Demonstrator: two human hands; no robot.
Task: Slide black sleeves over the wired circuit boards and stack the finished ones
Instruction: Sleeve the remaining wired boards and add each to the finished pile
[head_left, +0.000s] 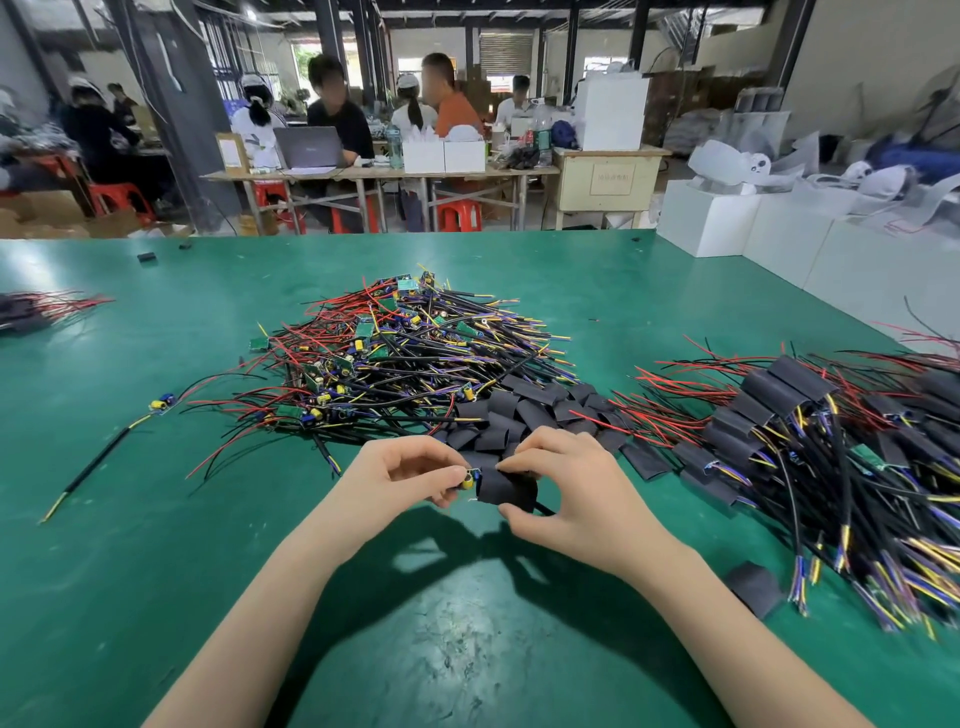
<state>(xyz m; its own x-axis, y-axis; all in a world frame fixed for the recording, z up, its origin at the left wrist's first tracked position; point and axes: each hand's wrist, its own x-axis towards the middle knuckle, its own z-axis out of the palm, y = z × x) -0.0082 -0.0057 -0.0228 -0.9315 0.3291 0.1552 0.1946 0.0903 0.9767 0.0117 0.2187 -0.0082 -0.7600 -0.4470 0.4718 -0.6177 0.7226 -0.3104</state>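
We hold the work just above the green desk (156, 519), between our two hands. Our right hand (561, 493) has its grip clenched around a black sleeve (506, 488), thumb below and fingers curled over the top. Our left hand (410, 478) pinches the end of a wired circuit board (470, 478) between thumb and fingertips. The board's end touches the sleeve's left opening; how far it sits inside we cannot tell.

The sleeve is a flat, matte black tube, slightly bowed open. Only a small piece of the board shows: a yellow component with a blue part beside it. A black wire comes out of the sleeve's right end, under our right hand.

Just beyond our hands lies a scatter of loose black sleeves (519, 410), overlapping one another. Behind them rises a tangled heap of bare boards (405, 353) with red, black, yellow and purple wires. To the right lies the pile of finished ones (789, 431), boards sleeved in black with wires fanned out. One stray sleeve (753, 590) lies near our right forearm, and a single wired board (161, 404) lies apart on the left. White boxes (753, 228) line the desk's far right edge. People sit at tables in the background.
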